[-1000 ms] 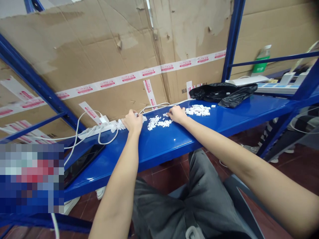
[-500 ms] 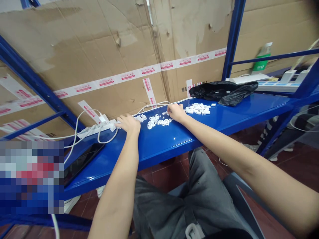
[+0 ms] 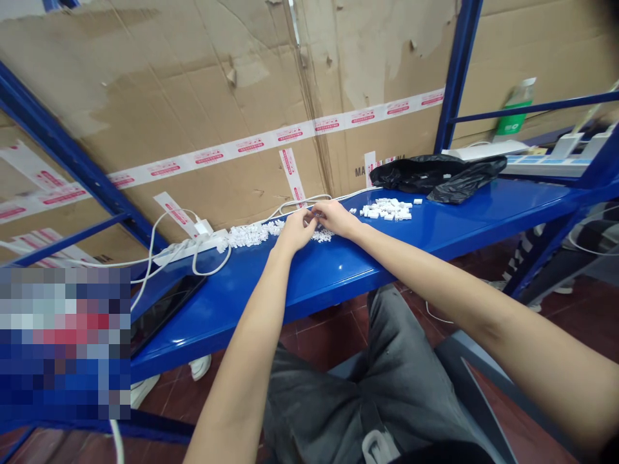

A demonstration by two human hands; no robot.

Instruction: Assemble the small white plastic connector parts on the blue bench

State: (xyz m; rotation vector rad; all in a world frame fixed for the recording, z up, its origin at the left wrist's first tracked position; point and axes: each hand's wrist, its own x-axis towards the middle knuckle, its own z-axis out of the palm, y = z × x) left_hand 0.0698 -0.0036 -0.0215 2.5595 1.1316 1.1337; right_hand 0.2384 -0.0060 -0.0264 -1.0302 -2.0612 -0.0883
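Observation:
My left hand [image 3: 296, 231] and my right hand [image 3: 333, 218] meet over the middle of the blue shelf [image 3: 333, 270], fingertips together. The fingers of both are bent into a pinch; whatever lies between them is too small to make out. Small white pieces [image 3: 323, 236] lie just under my hands, partly covered by them. Left of my left hand spreads a long pile of tiny white pieces [image 3: 249, 234]. To the right of my right hand is a heap of larger white blocks [image 3: 388, 209].
A black plastic bag [image 3: 438, 175] lies behind the right heap. At the left are a white power strip [image 3: 193, 246] with cables and a dark flat device [image 3: 167, 309]. Cardboard [image 3: 217, 84] stands behind the shelf. A green-labelled bottle [image 3: 516, 113] is at the far right.
My left hand has moved right, from the left pile to my right hand, uncovering that pile. My right hand has shifted slightly left. The view has shifted a little.

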